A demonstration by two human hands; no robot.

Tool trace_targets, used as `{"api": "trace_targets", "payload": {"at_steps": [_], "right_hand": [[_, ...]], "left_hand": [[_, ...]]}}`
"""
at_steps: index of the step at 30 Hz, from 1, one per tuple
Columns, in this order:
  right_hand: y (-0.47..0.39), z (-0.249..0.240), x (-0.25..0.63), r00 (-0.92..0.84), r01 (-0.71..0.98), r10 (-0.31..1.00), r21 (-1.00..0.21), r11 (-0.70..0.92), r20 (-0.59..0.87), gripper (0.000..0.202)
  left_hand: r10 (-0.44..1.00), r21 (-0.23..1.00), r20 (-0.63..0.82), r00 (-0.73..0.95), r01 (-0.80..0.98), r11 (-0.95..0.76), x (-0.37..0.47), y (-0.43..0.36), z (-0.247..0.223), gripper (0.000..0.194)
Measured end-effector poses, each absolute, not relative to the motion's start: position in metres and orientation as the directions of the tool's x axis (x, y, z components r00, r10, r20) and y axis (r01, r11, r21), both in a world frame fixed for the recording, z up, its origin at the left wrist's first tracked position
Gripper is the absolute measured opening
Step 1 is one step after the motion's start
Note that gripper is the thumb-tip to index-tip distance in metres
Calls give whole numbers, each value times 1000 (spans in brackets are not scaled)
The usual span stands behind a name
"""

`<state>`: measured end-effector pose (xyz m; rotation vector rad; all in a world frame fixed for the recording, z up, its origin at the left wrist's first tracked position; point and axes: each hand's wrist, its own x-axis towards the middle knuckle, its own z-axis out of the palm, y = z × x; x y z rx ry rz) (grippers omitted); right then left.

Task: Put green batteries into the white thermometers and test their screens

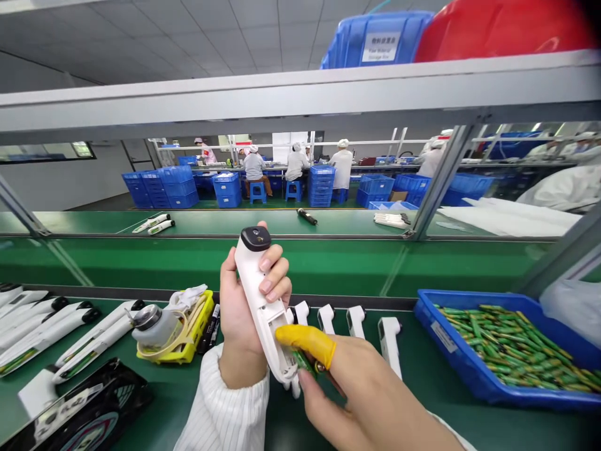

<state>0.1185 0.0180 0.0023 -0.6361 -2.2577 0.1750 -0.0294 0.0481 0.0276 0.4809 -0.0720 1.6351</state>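
My left hand [239,300] is wrapped round a white handheld thermometer [251,272], holding it tilted with its black sensor end up. The battery compartment [280,332] in its handle faces me, uncovered. At the lower end of that compartment, my right hand [347,382] pinches a green battery [305,362] between thumb and index finger. The index finger wears a yellow finger cot [307,341] and reaches over the compartment. Part of the battery is hidden by my fingers; whether a second one is in the hand I cannot tell.
At right stands a blue bin [462,357] full of green batteries. Several white thermometers [389,344] lie behind my hands, more at far left. A yellow basket [195,332] holds a bottle [157,326]; a black fan [103,407] sits lower left. A shelf [282,94] crosses above; co-workers sit beyond.
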Motion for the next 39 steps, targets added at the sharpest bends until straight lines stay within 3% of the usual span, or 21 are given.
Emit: {"api": "trace_targets", "payload": {"at_steps": [6, 9, 13, 18, 22, 26, 29, 32, 35, 39], "right_hand": [[23, -9, 115, -283, 415, 525, -391, 821, 803, 6], [23, -11, 107, -207, 435, 490, -369, 821, 847, 6], [24, -10, 101, -239, 407, 432, -314, 858, 870, 2], [26, -8, 100, -221, 277, 406, -342, 898, 887, 9], [29, -8, 103, -383, 285, 416, -323, 902, 825, 15], [27, -9, 104, -485, 334, 409, -269, 904, 773, 28], [25, -9, 106, -438, 251, 468, -396, 883, 767, 22], [26, -4, 112, -349, 68, 603, -623, 780, 717, 16], [28, 2, 119, -361, -214, 741, -824, 525, 566, 13], [30, 2, 116, -518, -471, 730, -861, 191, 445, 22]], "left_hand": [[939, 281, 343, -32, -950, -135, -21, 47, 27, 43], [941, 334, 336, -40, -929, -159, -14, 43, 27, 47], [938, 338, 330, -106, -915, -222, -10, 35, 29, 48], [936, 308, 319, -150, -918, -252, -15, 31, 31, 47], [943, 266, 284, -172, -931, -249, -23, 35, 30, 44], [910, 253, 291, -295, -894, -371, -28, 41, 29, 43], [917, 215, 288, -278, -914, -344, -28, 45, 28, 43], [917, 181, 329, -226, -938, -297, -26, 46, 26, 40], [898, 190, 382, -216, -933, -305, -26, 45, 26, 39], [892, 228, 395, -219, -917, -326, -24, 41, 27, 40]]}}
